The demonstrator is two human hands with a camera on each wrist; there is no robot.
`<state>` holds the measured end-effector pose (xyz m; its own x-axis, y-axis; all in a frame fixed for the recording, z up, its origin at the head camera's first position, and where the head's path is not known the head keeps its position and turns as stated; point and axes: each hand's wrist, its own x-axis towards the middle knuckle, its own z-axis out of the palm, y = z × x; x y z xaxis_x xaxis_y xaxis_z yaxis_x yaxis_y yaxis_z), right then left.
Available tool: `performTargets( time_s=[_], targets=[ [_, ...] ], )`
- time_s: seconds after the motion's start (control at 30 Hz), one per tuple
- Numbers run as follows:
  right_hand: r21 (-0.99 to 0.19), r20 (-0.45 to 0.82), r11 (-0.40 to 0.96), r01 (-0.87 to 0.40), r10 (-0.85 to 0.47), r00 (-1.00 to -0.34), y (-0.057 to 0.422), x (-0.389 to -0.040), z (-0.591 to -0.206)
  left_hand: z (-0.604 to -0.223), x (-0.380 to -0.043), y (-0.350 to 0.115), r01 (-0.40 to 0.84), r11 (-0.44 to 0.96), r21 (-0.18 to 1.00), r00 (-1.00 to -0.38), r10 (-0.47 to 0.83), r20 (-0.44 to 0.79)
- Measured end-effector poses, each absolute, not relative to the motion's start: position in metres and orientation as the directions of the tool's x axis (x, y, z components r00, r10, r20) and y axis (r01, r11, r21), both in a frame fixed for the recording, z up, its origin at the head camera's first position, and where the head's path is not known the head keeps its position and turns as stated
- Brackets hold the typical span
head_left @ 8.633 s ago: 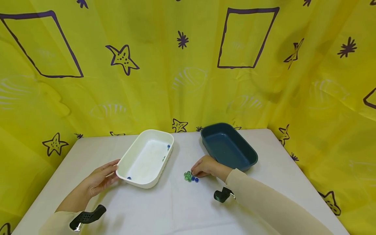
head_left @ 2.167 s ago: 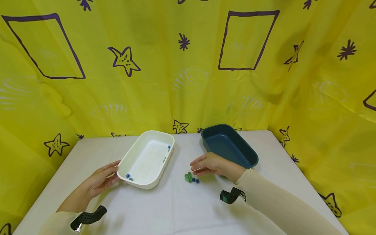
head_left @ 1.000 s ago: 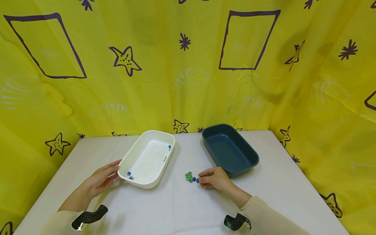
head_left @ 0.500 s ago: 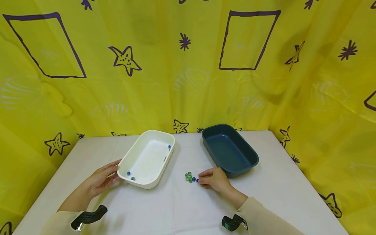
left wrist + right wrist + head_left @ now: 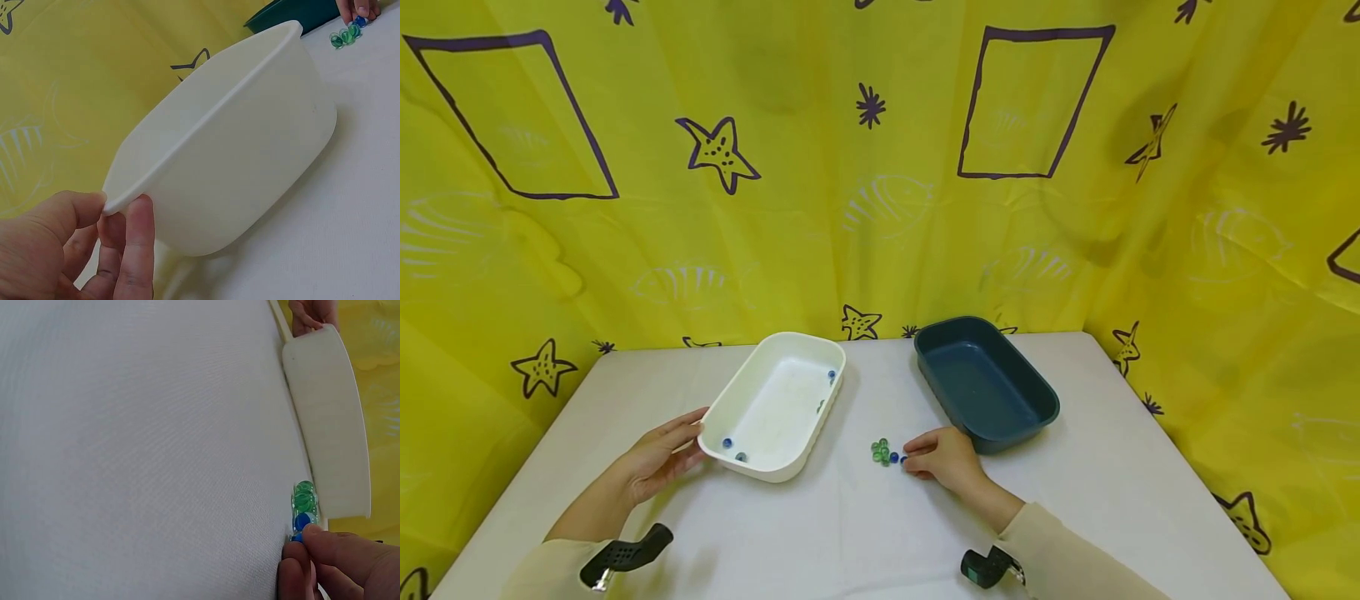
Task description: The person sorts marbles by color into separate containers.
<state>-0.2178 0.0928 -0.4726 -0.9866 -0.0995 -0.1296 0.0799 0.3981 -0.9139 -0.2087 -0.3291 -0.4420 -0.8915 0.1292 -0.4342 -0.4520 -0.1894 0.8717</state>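
The left hand (image 5: 658, 458) held a rectangular white plastic tub (image 5: 775, 408) by its rim while the right hand (image 5: 951, 461) pinched a round blue glass marble (image 5: 297, 537) on the white tabletop (image 5: 820, 542), seemingly a pick-up that called for a lift.

Left forearm (image 5: 587, 510), right forearm (image 5: 996, 502) slant inward; left fingers (image 5: 139, 244) pinching, right fingers (image 5: 924, 439) curled in pinch.

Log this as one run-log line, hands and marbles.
left hand: pinches white tray at rim | right hand: pinches blue marble | green marbles: on table beside another blue marble
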Motion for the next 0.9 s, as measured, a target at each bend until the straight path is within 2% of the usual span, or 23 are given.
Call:
performTargets(
  time_s=[0.37,0.9],
  targets=[
    [-0.908,-0.110,0.415,0.059,-0.101,-0.989,0.0926,-0.2169,-0.4727,-0.4406,-0.2081,-0.3276,-0.450,-0.187,0.873,-0.892,0.129,-0.433],
    [-0.921,-0.175,0.372,0.113,-0.137,-0.975,0.0959,-0.2161,-0.4662,-0.4412,-0.2087,-0.3298,-0.439,-0.181,0.880,-0.897,0.143,-0.418]
  ],
)
